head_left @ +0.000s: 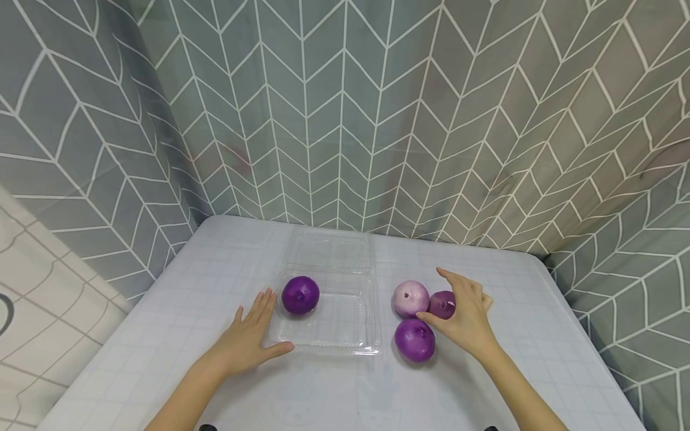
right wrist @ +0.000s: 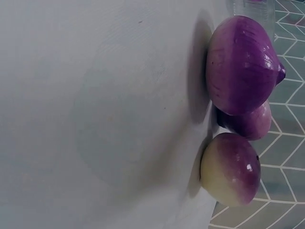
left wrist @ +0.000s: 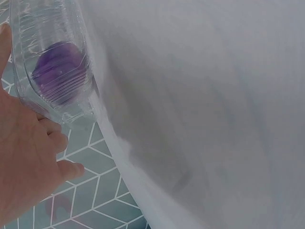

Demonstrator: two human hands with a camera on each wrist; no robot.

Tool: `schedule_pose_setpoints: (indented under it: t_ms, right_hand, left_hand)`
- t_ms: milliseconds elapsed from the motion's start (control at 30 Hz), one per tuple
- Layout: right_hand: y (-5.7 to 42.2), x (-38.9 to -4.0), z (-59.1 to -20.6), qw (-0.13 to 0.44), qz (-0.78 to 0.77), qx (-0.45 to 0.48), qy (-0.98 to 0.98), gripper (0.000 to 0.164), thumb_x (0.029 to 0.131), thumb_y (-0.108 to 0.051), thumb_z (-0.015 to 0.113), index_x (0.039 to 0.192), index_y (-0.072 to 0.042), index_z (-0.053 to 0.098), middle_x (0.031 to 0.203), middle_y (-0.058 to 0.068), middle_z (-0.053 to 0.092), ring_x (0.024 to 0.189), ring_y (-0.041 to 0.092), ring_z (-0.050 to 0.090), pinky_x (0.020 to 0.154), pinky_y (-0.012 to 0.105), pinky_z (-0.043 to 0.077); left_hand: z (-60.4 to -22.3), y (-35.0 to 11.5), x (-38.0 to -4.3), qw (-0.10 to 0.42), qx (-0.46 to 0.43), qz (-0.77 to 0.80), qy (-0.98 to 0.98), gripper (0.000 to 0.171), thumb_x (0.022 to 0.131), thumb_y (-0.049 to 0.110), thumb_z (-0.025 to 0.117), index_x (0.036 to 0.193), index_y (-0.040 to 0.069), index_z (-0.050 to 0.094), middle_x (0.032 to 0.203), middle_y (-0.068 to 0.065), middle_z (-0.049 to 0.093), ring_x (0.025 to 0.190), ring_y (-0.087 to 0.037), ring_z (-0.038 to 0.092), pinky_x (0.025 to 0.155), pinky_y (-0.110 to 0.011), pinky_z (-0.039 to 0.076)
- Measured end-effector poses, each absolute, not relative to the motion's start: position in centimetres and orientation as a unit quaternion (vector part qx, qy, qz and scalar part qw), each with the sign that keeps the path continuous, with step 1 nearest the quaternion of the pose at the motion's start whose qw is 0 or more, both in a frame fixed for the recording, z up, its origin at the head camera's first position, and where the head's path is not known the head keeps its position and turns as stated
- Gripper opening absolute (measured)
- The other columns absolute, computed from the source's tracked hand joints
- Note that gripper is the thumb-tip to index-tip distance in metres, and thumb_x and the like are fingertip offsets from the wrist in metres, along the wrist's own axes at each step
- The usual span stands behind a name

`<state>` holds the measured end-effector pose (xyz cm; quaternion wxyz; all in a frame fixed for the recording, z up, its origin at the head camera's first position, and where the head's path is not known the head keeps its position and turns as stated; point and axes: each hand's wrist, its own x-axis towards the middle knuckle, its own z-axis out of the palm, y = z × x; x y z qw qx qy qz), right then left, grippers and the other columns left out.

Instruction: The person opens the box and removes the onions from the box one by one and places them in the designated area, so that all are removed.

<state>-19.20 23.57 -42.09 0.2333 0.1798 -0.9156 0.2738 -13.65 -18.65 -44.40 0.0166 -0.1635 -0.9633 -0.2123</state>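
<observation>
A clear plastic clamshell box (head_left: 345, 311) lies with its lid folded back on the table. One dark purple onion (head_left: 300, 295) sits in its left part; the left wrist view shows this onion (left wrist: 61, 71) through the box's wall. My left hand (head_left: 245, 344) is spread at the box's left front corner, fingers straight along its side. To the right of the box, a pale onion (head_left: 411, 299), a small dark onion (head_left: 442, 304) and a bright purple onion (head_left: 414, 340) cluster together. Over them my right hand (head_left: 468, 317) holds thumb and index finger wide apart, gripping nothing.
A white cloth with faint grid lines covers the table (head_left: 215, 287). Grey curtain (head_left: 345, 120) with white chevron lines hangs behind the back edge and at the sides. White tiled floor (head_left: 43, 311) shows at the left. The box's open lid (head_left: 329, 250) reaches toward the back edge.
</observation>
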Motion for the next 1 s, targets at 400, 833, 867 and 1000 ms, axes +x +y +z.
schedule_pose_setpoints:
  t_ms: [400,833,867,1000]
  right_hand:
    - [20.7,-19.4,-41.2,0.232,0.302,0.221,-0.898,0.099,0.053,-0.035,0.094,0.137,-0.013,0.048,0.131,0.012,0.053,0.11,0.033,0.04,0.076,0.046,0.019]
    - [15.7,-20.0,-40.4,0.205,0.331,0.282,-0.877,0.096,0.058,-0.038,0.092,0.14,-0.019,0.047,0.135,-0.001,0.052,0.113,0.024,0.039,0.076,0.04,0.02]
    - [15.2,-20.0,-40.4,0.201,0.33,0.288,-0.876,0.096,0.058,-0.039,0.092,0.141,-0.02,0.046,0.135,-0.001,0.052,0.113,0.024,0.039,0.076,0.04,0.02]
    - [13.3,-20.0,-40.4,0.19,0.328,0.307,-0.873,0.095,0.06,-0.041,0.091,0.141,-0.022,0.046,0.134,-0.003,0.053,0.113,0.023,0.039,0.078,0.039,0.021]
  left_hand:
    - [-43.8,-18.6,-13.6,-0.004,-0.156,-0.205,-0.966,0.107,0.083,0.064,0.061,0.148,-0.01,0.02,0.156,-0.024,0.015,0.143,-0.041,0.013,0.109,-0.067,0.011]
    - [-43.9,-18.5,-13.6,-0.001,-0.159,-0.203,-0.966,0.109,0.082,0.068,0.058,0.148,-0.01,0.02,0.156,-0.024,0.016,0.143,-0.041,0.014,0.108,-0.067,0.012]
    - [-43.8,-18.5,-13.6,-0.001,-0.159,-0.203,-0.966,0.109,0.082,0.068,0.058,0.148,-0.01,0.02,0.156,-0.024,0.016,0.143,-0.041,0.014,0.108,-0.067,0.012]
    - [-43.8,-18.5,-13.6,0.0,-0.159,-0.203,-0.966,0.109,0.082,0.067,0.059,0.148,-0.01,0.02,0.156,-0.024,0.016,0.143,-0.041,0.014,0.108,-0.068,0.012]
